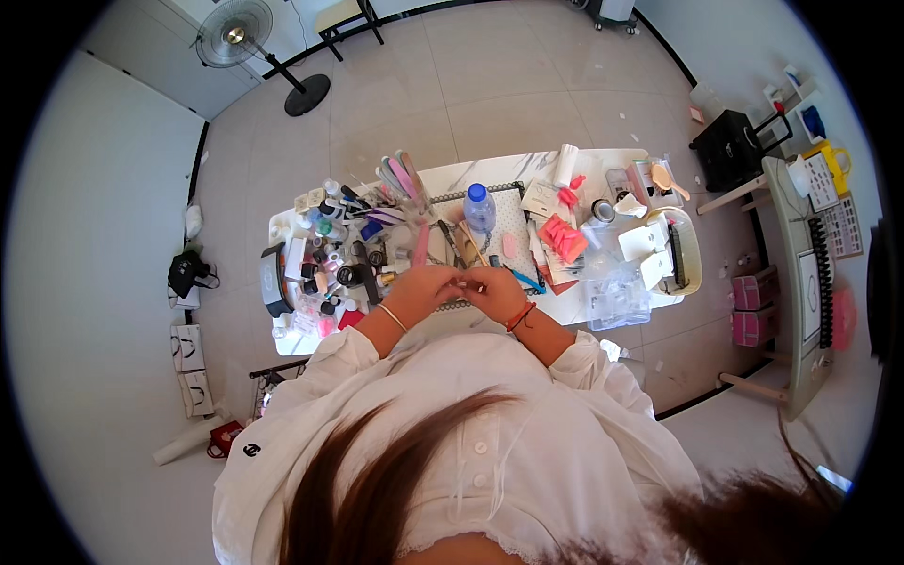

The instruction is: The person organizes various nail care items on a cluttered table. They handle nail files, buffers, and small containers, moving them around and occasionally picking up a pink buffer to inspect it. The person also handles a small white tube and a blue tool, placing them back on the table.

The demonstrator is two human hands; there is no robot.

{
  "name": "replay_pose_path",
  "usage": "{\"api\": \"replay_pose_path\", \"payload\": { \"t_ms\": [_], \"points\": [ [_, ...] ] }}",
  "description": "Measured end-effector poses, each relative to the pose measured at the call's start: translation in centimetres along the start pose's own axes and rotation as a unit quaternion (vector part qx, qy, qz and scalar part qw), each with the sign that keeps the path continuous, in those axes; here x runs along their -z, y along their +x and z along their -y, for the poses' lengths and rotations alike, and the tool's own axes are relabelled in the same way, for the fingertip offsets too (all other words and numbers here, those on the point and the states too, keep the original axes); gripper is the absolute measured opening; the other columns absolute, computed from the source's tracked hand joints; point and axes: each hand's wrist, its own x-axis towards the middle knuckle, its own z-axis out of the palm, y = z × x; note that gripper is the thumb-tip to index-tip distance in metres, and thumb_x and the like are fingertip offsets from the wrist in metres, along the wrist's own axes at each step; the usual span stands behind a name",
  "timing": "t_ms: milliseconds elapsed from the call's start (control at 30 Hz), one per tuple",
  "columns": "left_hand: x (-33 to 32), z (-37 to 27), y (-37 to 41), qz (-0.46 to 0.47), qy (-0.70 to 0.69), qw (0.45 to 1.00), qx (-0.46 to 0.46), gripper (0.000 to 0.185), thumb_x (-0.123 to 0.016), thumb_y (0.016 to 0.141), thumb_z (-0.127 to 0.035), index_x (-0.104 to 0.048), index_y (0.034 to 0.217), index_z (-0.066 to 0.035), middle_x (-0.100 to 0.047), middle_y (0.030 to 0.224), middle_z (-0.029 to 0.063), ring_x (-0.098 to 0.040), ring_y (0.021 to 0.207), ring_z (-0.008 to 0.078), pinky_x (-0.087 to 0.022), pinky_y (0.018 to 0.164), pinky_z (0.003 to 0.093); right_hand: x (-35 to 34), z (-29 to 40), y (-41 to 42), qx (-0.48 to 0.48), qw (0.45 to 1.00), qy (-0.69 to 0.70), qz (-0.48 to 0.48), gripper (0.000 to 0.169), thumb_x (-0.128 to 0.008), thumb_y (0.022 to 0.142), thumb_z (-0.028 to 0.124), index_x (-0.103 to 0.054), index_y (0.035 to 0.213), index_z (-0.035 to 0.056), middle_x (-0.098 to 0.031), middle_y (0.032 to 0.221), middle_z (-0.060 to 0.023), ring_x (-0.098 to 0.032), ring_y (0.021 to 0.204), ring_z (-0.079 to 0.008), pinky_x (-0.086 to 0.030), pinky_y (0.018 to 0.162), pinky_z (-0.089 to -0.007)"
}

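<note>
My left hand [422, 291] and my right hand [497, 291] meet at the fingertips over the near edge of the marble-patterned table [466, 167]. Something small and pale shows between the fingers, too small to name; which hand grips it I cannot tell. Beyond them a clear plastic bottle with a blue cap [479, 212] stands on a dotted mat [510, 212]. A pink nail file [421, 244] lies by my left hand, and a blue-handled tool [521, 275] lies right of my right hand.
Nail files [404, 176] stand upright among crowded small bottles and jars at left. Pink packets [563, 239], a clear plastic box [618, 305] and a cream basket [696, 265] occupy the right side. A floor fan [306, 94] stands beyond the table.
</note>
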Motion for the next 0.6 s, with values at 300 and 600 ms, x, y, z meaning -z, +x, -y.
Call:
{"api": "replay_pose_path", "payload": {
  "t_ms": [300,600],
  "points": [
    [2.0,0.3,0.3,-0.014,-0.161,0.985,0.057,0.019,-0.074,0.083,-0.013,-0.067,0.098,-0.003,-0.068,0.079,0.0108,-0.066,0.070,0.0239,-0.052,0.066,0.0307,-1.0,-0.5,-0.4,-0.026,1.000,0.002,-0.004,0.021,-0.075,0.078,0.016,-0.068,0.095,0.0055,-0.064,0.079,-0.0105,-0.063,0.072,-0.0264,-0.049,0.065,-0.0378],
    [4.9,6.6,7.0,-0.109,0.139,0.984,0.035,0.028,-0.065,0.086,-0.018,-0.063,0.110,-0.005,-0.066,0.101,0.0115,-0.063,0.098,0.0299,-0.049,0.085,0.0416,-1.7,-2.0,-0.6,-0.060,0.996,-0.059,0.000,0.018,-0.071,0.081,0.021,-0.064,0.079,0.0045,-0.063,0.072,-0.0146,-0.061,0.069,-0.0348,-0.047,0.062,-0.0432]
  ]
}}
